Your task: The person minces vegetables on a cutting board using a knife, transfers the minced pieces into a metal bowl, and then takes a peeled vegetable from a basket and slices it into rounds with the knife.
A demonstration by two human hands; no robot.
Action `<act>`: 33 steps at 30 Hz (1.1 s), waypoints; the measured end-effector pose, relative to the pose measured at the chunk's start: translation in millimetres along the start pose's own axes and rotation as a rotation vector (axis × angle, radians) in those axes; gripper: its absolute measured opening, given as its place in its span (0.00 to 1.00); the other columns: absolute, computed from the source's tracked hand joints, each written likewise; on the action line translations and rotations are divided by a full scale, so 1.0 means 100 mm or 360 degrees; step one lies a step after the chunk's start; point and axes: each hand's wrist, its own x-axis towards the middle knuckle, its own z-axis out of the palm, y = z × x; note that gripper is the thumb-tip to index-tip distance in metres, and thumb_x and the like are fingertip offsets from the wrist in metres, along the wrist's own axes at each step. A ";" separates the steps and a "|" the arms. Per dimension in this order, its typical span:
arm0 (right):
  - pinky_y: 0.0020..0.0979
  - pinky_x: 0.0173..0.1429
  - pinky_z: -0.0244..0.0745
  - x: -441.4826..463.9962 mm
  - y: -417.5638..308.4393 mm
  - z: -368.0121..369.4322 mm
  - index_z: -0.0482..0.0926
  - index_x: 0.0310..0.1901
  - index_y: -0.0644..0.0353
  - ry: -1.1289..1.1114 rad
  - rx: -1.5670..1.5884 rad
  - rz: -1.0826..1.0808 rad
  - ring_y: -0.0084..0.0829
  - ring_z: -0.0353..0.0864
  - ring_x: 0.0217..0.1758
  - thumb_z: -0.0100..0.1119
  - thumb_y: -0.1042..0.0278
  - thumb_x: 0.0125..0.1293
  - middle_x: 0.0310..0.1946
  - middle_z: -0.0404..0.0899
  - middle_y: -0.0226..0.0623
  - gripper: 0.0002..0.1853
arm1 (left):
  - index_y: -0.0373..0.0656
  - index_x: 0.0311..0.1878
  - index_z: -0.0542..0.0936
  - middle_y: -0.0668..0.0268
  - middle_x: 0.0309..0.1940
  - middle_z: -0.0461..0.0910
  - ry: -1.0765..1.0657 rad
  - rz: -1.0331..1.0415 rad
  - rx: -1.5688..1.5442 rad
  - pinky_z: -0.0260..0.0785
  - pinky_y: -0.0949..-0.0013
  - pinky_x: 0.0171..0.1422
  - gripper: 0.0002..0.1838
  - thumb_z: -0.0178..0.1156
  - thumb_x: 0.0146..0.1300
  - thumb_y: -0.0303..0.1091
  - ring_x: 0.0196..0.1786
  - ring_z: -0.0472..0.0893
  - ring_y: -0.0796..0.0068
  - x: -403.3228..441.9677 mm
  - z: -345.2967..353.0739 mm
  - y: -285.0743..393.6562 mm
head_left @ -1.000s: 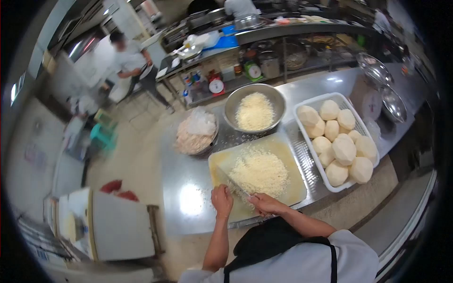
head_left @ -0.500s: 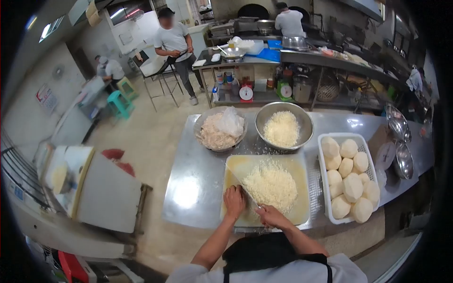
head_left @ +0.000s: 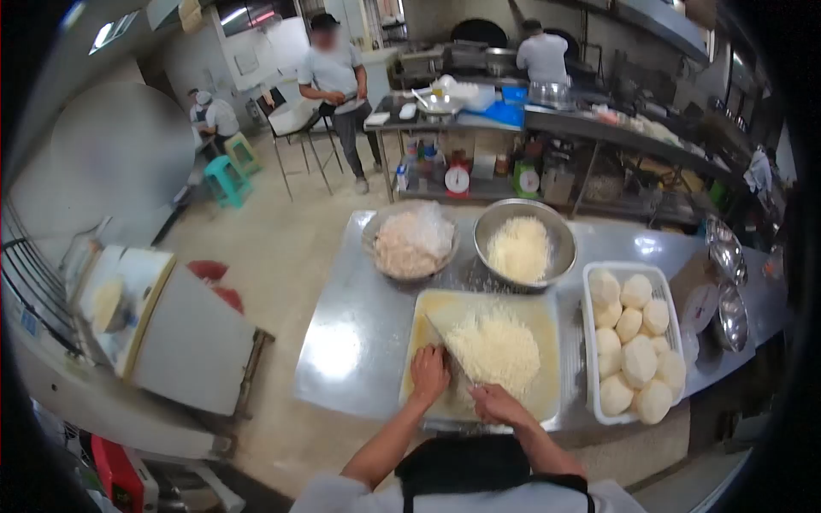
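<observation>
My right hand is wrapped round the handle of a kitchen knife. Its blade slants away to the far left along the edge of a heap of finely chopped pale food. Close against the left side of the blade is my left hand, fingers bent and held together. What lies under those fingertips is hidden. Both hands are over a pale yellowish cutting board, with crumbs scattered around the heap.
Behind the board are a bowl of pinkish-pale mince with a plastic bag and a steel bowl of chopped pale food. On the right, a white basket holds several peeled round vegetables. A person stands beyond the table; others are farther back.
The view has shifted slightly, so the table sits a little lower. My left hand stays beside the blade and my right hand keeps the knife. The standing person's hands have moved.
</observation>
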 end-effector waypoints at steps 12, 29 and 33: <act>0.35 0.23 0.72 0.02 -0.15 0.16 0.76 0.37 0.62 -0.0002 0.0097 -0.0198 0.28 0.73 0.18 0.53 0.45 0.80 0.19 0.74 0.36 0.25 | 0.42 0.44 0.81 0.55 0.38 0.77 -0.0030 0.0012 -0.0026 0.71 0.49 0.50 0.11 0.63 0.58 0.30 0.47 0.78 0.49 -0.12 -0.16 0.01; 0.32 0.24 0.71 -0.01 -0.32 0.12 0.76 0.37 0.64 0.0057 0.0039 -0.0155 0.27 0.76 0.19 0.53 0.42 0.78 0.20 0.76 0.36 0.27 | 0.41 0.43 0.79 0.54 0.37 0.75 -0.0068 0.0109 -0.0157 0.70 0.48 0.49 0.13 0.62 0.52 0.25 0.46 0.77 0.48 -0.05 -0.21 -0.06; 0.33 0.25 0.72 0.04 -0.24 0.10 0.76 0.34 0.64 0.0025 0.0020 -0.0086 0.28 0.77 0.19 0.53 0.41 0.78 0.21 0.77 0.37 0.28 | 0.40 0.46 0.80 0.54 0.38 0.75 -0.0134 0.0157 -0.0118 0.69 0.48 0.49 0.14 0.62 0.55 0.27 0.46 0.76 0.48 -0.11 -0.18 -0.15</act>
